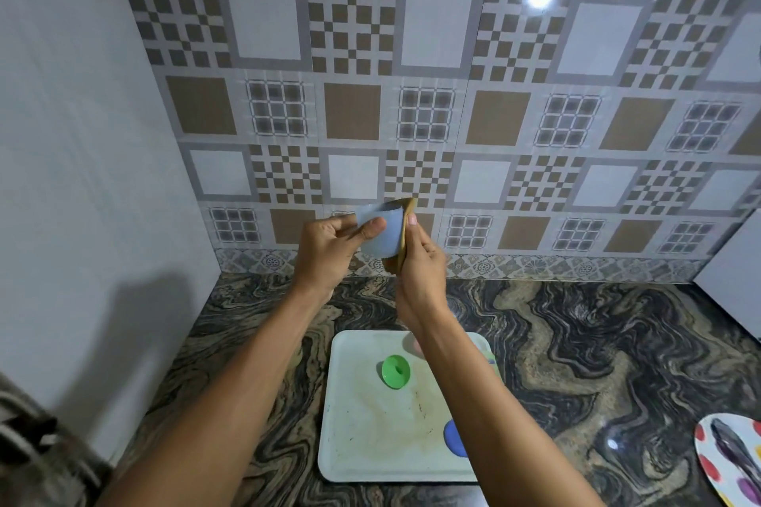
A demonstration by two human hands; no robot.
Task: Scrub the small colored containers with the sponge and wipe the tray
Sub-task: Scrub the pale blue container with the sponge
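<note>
Two hands, one sponge, one tray, and three small containers that can be counted for certain. My left hand grips the pale blue container in the air before the tiled wall, thumb curled across its side and fingers wrapped behind. My right hand pinches the single tan sponge and presses it flat against that container's right side, thumb tip up at the sponge's edge.

Below, on the dark marbled worktop, lies the white tray, its surface smeared brown. On it sit a green container near the middle and a darker blue container at the right edge, half hidden by my right forearm. A pinkish shape at the tray's far side is too covered by my wrist to name. One paint-spotted plate lies at the worktop's right, well apart from the tray.
</note>
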